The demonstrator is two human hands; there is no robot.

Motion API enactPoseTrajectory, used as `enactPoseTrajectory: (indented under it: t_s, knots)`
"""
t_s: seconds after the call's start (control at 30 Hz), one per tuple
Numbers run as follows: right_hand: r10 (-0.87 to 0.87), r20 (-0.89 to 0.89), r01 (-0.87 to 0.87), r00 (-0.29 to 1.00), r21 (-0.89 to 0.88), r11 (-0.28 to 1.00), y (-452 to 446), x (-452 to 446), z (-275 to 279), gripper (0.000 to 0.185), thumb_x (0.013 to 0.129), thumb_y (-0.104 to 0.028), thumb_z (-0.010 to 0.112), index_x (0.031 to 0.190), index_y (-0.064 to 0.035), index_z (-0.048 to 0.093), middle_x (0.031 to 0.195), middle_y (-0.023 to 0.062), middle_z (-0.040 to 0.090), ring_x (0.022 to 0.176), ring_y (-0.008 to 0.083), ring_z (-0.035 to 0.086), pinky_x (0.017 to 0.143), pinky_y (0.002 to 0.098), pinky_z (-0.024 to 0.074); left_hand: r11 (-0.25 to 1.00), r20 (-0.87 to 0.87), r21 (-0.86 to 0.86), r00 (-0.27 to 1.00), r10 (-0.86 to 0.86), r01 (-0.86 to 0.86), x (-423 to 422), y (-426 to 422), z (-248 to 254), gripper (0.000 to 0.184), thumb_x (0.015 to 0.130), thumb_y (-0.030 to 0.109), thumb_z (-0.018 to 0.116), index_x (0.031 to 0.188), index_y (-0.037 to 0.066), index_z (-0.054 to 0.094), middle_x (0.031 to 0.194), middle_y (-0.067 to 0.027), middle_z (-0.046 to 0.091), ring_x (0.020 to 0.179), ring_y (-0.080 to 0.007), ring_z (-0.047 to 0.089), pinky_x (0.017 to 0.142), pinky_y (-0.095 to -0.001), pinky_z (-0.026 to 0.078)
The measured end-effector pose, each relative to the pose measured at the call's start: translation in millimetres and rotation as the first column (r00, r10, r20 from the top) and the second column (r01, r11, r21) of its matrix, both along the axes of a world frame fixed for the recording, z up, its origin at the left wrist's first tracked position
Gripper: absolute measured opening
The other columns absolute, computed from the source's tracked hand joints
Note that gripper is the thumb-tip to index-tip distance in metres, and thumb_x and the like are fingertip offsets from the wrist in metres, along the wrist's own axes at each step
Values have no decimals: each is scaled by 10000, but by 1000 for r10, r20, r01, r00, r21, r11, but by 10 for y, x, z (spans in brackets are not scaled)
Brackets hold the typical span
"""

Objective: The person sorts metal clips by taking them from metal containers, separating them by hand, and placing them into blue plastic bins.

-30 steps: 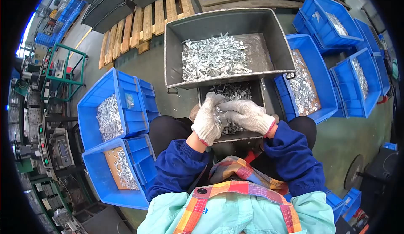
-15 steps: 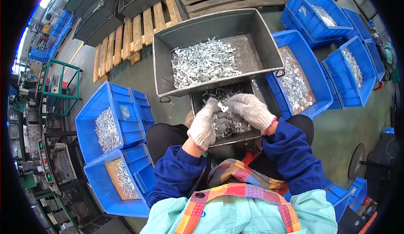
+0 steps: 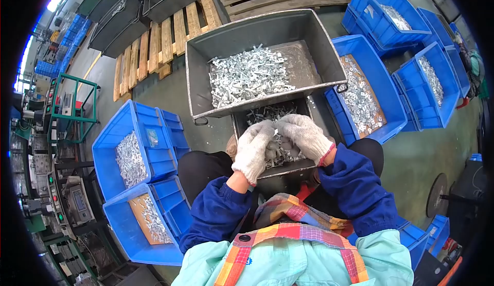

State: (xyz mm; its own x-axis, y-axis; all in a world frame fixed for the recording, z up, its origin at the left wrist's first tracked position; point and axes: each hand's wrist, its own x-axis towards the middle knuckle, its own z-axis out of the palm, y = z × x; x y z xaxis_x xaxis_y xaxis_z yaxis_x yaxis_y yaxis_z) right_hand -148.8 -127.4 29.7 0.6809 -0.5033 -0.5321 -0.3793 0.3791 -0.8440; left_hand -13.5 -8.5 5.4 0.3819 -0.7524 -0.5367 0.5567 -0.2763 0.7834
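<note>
My left hand [image 3: 254, 149] and my right hand [image 3: 304, 135], both in whitish knit gloves, meet fingertip to fingertip over the lower dark metal bin [image 3: 285, 171]. Their fingers are curled and closed around a small metal part [image 3: 276, 131], of which only a pale edge shows; the gloves hide the rest. Loose silvery metal pieces [image 3: 278, 112] fill the bin beneath and behind the hands. Directly beyond stands a larger grey metal bin [image 3: 257, 33], tilted toward me, with a heap of small bright metal parts [image 3: 249, 75] in it.
Blue plastic crates holding metal parts flank me, with one crate [image 3: 116, 154] at the left and another [image 3: 378, 75] at the right. Wooden pallets [image 3: 167, 41] lie farther off. Green-framed machines [image 3: 74, 106] line the far left. My knees are on both sides of the lower bin.
My fingertips have drawn together, and the metal part that showed plainly between them is now mostly covered. My left hand has shifted slightly to the right.
</note>
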Motion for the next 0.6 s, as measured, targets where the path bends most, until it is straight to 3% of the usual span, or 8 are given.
enactPoseTrajectory:
  t_s: [0.03, 0.07, 0.17, 0.2, 0.3, 0.4, 0.5, 0.6]
  knots:
    - [-33, 1, 33, 999, 21, 999, 3, 6, -27, 263, 989, -244, 591, 1096, -27, 692, 791, 44, 653, 586, 118, 593, 474, 281, 458, 999, 70, -31, 997, 17, -15, -11, -4, -3, 416, 980, 317, 655, 1287, 44, 593, 956, -112, 700, 702, -170, 675, 533, -258, 491]
    - [-65, 2, 65, 998, 41, 997, 1, 12, -40, 260, 989, -238, 589, 1104, -27, 690, 795, 39, 652, 583, 118, 590, 469, 281, 457, 1000, -35, 19, 999, 23, -22, 33, -20, 12, 470, 983, 265, 632, 1381, 33, 535, 970, -92, 679, 697, -146, 652, 524, -246, 480]
    - [-95, 12, 94, 995, 95, 991, -5, 5, 49, 259, 992, -232, 584, 1106, -24, 689, 802, 33, 647, 596, 110, 585, 465, 280, 459, 995, 60, 101, 998, -28, 22, 113, -31, 37, 463, 986, 210, 591, 1406, 40, 498, 957, -77, 662, 664, -135, 625, 510, -238, 469]
    - [-105, 28, 103, 994, 67, 992, 0, 5, 23, 261, 994, -234, 585, 1108, -25, 689, 799, 32, 645, 596, 106, 582, 465, 280, 459, 994, 3, 103, 1000, -22, 22, 117, -33, 47, 458, 984, 167, 555, 1419, 52, 472, 952, -72, 647, 627, -130, 597, 492, -229, 457]
    - [-114, 57, 114, 992, 5, 993, 20, 6, -54, 268, 998, -245, 587, 1116, -27, 691, 794, 31, 640, 600, 102, 578, 464, 277, 460, 991, -115, 50, 986, -121, 128, 127, -5, -1, 129, 994, 189, 569, 1063, 82, 545, 793, -23, 565, 601, -109, 570, 452, -234, 425]
    - [-76, 37, 77, 996, -24, 997, 18, 10, -52, 284, 997, -259, 591, 1130, -29, 693, 807, 36, 650, 617, 109, 588, 480, 277, 470, 984, -66, 151, 994, -84, 93, 22, -2, 16, 230, 996, 209, 577, 1175, 65, 577, 838, -44, 611, 626, -121, 599, 469, -237, 450]
    - [-42, 6, 42, 999, -85, 996, 9, 8, -75, 306, 993, -273, 594, 1137, -24, 698, 846, 47, 677, 659, 119, 613, 531, 287, 495, 988, -72, 105, 991, -110, 117, 53, 25, -68, 317, 998, 226, 587, 1265, 56, 577, 901, -63, 652, 658, -135, 633, 484, -240, 470]
    - [-33, -10, 32, 999, -151, 988, 3, -3, -87, 323, 991, -281, 593, 1141, -17, 702, 884, 55, 700, 697, 124, 633, 585, 296, 512, 989, -104, 105, 990, -95, 106, 62, 32, -64, 313, 995, 234, 599, 1248, 52, 577, 938, -76, 667, 674, -147, 652, 486, -244, 478]
